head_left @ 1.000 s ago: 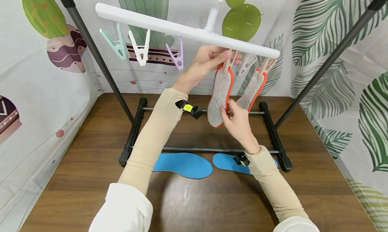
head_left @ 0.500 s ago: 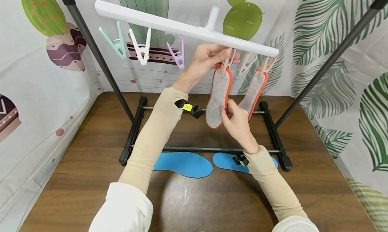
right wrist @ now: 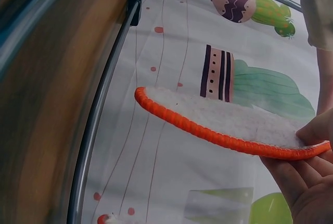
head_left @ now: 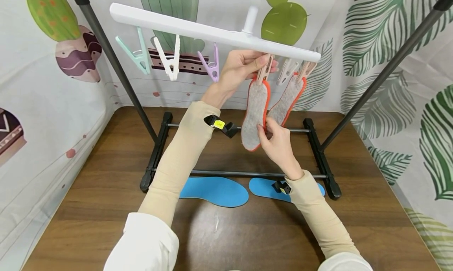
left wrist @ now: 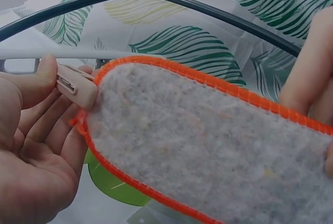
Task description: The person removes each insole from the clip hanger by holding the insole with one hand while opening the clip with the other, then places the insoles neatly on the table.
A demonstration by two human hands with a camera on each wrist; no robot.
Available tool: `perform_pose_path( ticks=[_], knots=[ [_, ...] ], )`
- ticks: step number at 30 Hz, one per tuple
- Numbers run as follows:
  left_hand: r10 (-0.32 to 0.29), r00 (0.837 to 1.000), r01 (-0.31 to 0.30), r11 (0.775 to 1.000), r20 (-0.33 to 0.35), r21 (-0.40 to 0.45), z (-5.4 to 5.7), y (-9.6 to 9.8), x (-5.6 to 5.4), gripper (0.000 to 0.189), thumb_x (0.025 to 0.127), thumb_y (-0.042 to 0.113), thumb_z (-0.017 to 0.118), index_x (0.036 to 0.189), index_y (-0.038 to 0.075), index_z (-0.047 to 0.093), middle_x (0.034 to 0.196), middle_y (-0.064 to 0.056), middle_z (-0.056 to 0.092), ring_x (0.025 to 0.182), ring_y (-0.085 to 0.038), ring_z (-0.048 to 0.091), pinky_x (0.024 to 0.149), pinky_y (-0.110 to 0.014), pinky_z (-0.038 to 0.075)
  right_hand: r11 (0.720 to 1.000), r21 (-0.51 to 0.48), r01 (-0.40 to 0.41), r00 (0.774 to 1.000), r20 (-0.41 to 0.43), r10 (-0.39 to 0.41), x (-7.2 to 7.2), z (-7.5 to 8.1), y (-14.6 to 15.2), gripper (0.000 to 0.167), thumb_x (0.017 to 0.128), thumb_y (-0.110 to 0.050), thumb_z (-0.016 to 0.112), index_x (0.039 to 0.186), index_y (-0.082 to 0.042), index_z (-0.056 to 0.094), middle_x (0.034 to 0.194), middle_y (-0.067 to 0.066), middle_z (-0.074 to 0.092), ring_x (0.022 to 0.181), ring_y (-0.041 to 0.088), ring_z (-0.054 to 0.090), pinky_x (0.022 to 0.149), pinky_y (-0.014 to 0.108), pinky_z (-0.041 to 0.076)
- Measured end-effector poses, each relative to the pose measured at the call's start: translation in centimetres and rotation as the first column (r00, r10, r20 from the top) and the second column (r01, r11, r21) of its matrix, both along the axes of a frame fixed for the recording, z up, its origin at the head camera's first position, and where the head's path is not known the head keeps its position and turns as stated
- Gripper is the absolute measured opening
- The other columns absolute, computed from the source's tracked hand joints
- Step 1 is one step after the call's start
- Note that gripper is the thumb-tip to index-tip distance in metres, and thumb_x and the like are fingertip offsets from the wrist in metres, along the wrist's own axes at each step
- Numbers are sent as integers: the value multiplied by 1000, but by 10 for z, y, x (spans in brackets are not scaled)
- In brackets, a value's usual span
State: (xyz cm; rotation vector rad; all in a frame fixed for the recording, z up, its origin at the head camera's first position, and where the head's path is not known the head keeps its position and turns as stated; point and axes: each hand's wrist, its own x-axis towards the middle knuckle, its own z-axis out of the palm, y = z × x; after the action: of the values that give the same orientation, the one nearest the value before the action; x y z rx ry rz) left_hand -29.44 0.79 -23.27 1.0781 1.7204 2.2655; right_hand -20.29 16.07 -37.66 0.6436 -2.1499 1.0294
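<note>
A grey felt insole [head_left: 255, 109] with an orange stitched edge hangs from a pale pink clothespin [head_left: 264, 71] under the white hanger bar [head_left: 205, 33]. My left hand [head_left: 240, 69] pinches that clothespin between thumb and fingers. In the left wrist view, the clothespin [left wrist: 78, 89] overlaps the insole's rounded end. Lower down, my right hand [head_left: 277, 145] pinches the insole's right edge; the right wrist view has its thumb on the fuzzy face and fingers beneath. Behind, a matching insole [head_left: 287, 100] hangs from another pink clothespin [head_left: 306, 69], its lower end partly hidden by my right hand.
Mint [head_left: 139, 58], white [head_left: 171, 60] and purple [head_left: 213, 66] clothespins hang along the bar's left half. A whitish clothespin [head_left: 287, 71] hangs between the insoles. The black rack's lower rail [head_left: 230, 173] crosses the wooden table [head_left: 219, 235], behind two blue insoles [head_left: 216, 191].
The rear insole has swung left with its clothespin, and the bar's right end has shifted slightly left. The clothespins on the left have swung a little right. Both hands keep nearly the same places.
</note>
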Motion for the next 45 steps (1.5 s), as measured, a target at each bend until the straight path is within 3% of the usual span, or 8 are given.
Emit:
perform_pose_path(
  ticks=[6, 12, 19, 28, 34, 41, 45],
  knots=[
    [21, 999, -20, 999, 50, -29, 5, 2, -1, 27, 95, -1, 55, 118, -16, 60, 95, -20, 73, 85, -22, 73, 85, -39, 58, 1000, -6, -2, 1000, -14, 2, 0, 0, 2, 16, 92, -2, 60, 107, 3, 62, 82, 15, 73, 68, 20, 70, 59, 12, 50],
    [9, 999, -7, 1000, 43, -30, 5, 3, 0, 27, 95, -1, 55, 117, -17, 59, 88, -10, 75, 82, -19, 73, 83, -39, 58, 1000, -2, 2, 1000, -15, -3, -1, -2, 2, 14, 92, -2, 61, 104, 3, 62, 82, 15, 73, 70, 21, 71, 64, 6, 48],
    [-4, 999, 5, 1000, 47, -18, 4, 4, 0, 28, 96, -2, 54, 118, -18, 58, 84, -6, 73, 80, -18, 73, 79, -37, 59, 1000, 10, 15, 1000, -20, -15, 0, -4, 5, 14, 91, -2, 61, 104, 3, 62, 85, 16, 72, 72, 23, 72, 60, 33, 59],
    [9, 996, -8, 1000, 88, -10, 8, 7, 2, 28, 96, -2, 54, 118, -18, 58, 85, -9, 73, 80, -19, 72, 88, -45, 55, 1000, 18, 12, 1000, -27, -12, 0, -6, 7, 11, 92, -2, 59, 103, 3, 62, 76, 13, 70, 61, 18, 66, 50, 33, 52],
    [13, 997, -12, 1000, 81, -8, 7, 6, 2, 29, 96, -1, 53, 119, -18, 57, 82, -5, 72, 78, -18, 72, 85, -42, 57, 999, 32, 8, 1000, -16, -7, 1, -8, 7, 16, 92, -1, 59, 107, 3, 62, 80, 16, 72, 64, 19, 69, 53, 29, 55],
    [10, 996, -9, 1000, 91, -7, 7, 6, 0, 28, 97, -1, 53, 119, -17, 57, 82, -5, 72, 78, -19, 72, 85, -43, 57, 999, 34, 24, 999, -24, -23, 2, -11, 11, 16, 91, 1, 59, 106, 1, 64, 76, 14, 70, 56, 17, 62, 48, 35, 51],
    [17, 995, -15, 1000, 100, -15, 6, 6, 1, 28, 97, 0, 54, 120, -16, 58, 85, -6, 73, 80, -19, 72, 84, -41, 58, 997, 63, 41, 999, -28, -39, 2, -13, 12, 17, 89, 1, 59, 103, 0, 67, 70, 11, 65, 52, 12, 51, 47, 26, 43]
  ],
)
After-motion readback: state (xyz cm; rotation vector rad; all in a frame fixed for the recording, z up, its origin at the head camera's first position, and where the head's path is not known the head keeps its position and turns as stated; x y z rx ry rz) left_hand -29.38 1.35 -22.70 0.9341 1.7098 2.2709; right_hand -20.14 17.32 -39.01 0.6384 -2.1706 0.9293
